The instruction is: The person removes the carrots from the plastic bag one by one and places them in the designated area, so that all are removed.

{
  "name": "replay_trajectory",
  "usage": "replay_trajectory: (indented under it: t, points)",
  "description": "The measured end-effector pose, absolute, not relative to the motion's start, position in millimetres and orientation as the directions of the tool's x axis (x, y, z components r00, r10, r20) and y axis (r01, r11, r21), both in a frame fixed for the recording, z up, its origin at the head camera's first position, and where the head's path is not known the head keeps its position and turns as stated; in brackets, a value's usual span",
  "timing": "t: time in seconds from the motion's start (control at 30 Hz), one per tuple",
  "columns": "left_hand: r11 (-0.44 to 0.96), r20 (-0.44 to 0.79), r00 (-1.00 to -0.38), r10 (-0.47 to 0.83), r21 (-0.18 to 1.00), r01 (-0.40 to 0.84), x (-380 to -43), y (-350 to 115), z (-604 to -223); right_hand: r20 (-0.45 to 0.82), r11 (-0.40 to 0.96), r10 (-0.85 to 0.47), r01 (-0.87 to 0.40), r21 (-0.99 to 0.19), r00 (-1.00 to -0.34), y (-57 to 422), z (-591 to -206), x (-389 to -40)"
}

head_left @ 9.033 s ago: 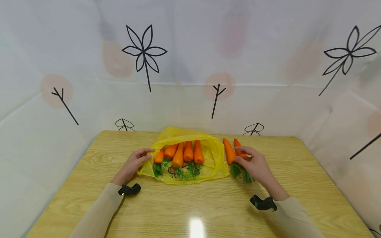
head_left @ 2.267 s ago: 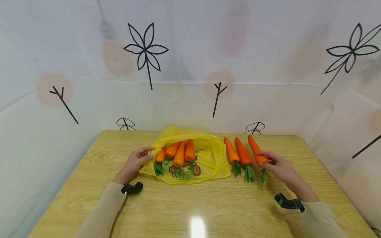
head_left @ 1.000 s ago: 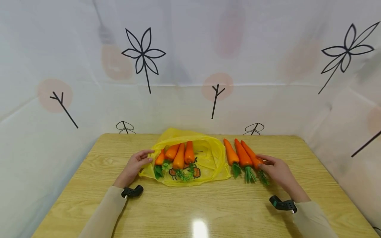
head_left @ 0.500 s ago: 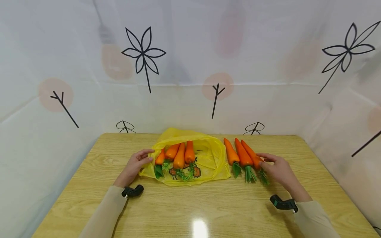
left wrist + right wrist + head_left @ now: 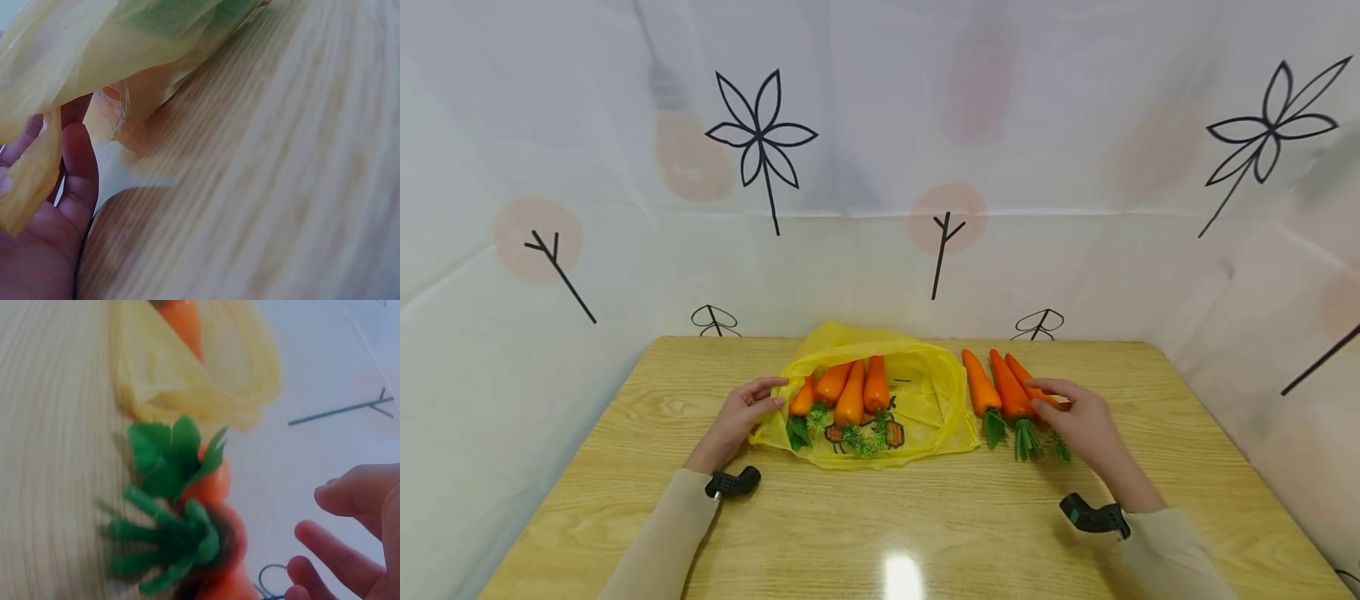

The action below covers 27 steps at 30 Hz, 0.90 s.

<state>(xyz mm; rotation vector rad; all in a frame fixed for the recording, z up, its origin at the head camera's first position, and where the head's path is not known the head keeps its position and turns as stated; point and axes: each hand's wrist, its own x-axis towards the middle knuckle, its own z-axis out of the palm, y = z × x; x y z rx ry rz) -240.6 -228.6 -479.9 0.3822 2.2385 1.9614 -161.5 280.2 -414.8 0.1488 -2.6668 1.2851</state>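
Hands: left hand [image 5: 737, 421] and right hand [image 5: 1078, 421] were well apart, nothing shared between them.
Left-hand grip: pinching the left edge of a thin yellow plastic bag [image 5: 957, 408]; the left wrist view had a fold of it running between the fingers.
Right-hand hover: over the stem end of the right carrot [image 5: 1021, 372], thumb and fingers spread with nothing between them. Couldn't tell if a fingertip was brushing it, tbh.
Carrot row: three on the table [image 5: 820, 533] just right of the bag, side by side, tips facing away from the person. Left carrot [image 5: 981, 383] had broad leaves, middle carrot [image 5: 1011, 390] had chunky green stems, right one was partly hidden by the hand. They looked plastic to me.
Yellow bag: lying flat-ish, mouth gaping toward the person. Four bagged carrots [image 5: 850, 398] sat bunched on its left side, and an orange-and-black print [image 5: 895, 432] showed lower down.
Carrot count: three out, four visible inside. Assuming bag-to-table was the direction, I'd call it a bit under halfway, four left to come out. Row looked nearly neat, right carrot slightly angled.
Wrist gear: black wrist cameras [image 5: 733, 482] by beige sleeves [image 5: 655, 533].
Backdrop: white cloth [image 5: 865, 275] with line-drawn flowers [image 5: 758, 132] behind everything.
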Motion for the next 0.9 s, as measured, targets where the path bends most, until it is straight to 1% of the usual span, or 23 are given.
replay_trajectory:
  t: [0.1, 0.33, 0.6, 0.9]
  points:
    - [0.118, 0.062, -0.957, 0.283, 0.988, 0.099, -240.9, -228.9, -480.9, 0.21, 0.598, -0.02, -0.18, -0.781, -0.978, 271.5, -413.0, -163.0]
    - [0.137, 0.07, -0.958, 0.279, 0.984, 0.112, -241.4, -230.0, -481.9, 0.203, 0.593, -0.03, -0.181, -0.785, -0.979, 249.5, -419.4, -170.4]
    - [0.124, 0.091, -0.953, 0.29, 0.984, 0.131, -242.3, -229.7, -482.3, 0.237, 0.526, -0.082, -0.244, -0.815, -0.968, 220.0, -422.5, -178.1]
    - [0.123, 0.059, -0.958, 0.279, 0.988, 0.097, -242.0, -229.2, -481.2, 0.238, 0.469, -0.136, -0.274, -0.84, -0.962, 187.6, -424.2, -188.2]
